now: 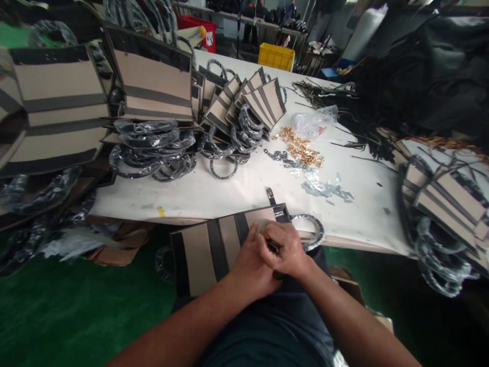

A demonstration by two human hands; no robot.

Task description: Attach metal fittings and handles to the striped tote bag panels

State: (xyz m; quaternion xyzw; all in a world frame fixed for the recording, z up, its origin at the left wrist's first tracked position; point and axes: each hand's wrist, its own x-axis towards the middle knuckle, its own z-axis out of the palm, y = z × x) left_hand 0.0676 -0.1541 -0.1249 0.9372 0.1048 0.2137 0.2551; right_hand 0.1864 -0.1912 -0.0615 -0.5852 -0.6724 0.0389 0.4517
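Note:
A beige and black striped bag panel (198,257) lies tilted across my lap, its far edge against the table's front edge. My left hand (250,265) is on the panel's right part, thumb stretched along it; its other fingers are largely hidden beneath my right hand. Curled into a fist over it, my right hand (286,247) closes around a small dark object (273,246) that I cannot make out. A plastic-wrapped ring handle (315,224) sticks out at the panel's right end. Beside it, a dark strap (270,196) with a metal tip points onto the table.
Striped bags (153,76) with wrapped handles are piled along the left of the white table (244,196). Gold metal pieces (300,148) and flat silver plates (328,189) lie scattered mid-table, near a clear plastic bag (315,121). More bags (451,199) stand at the right.

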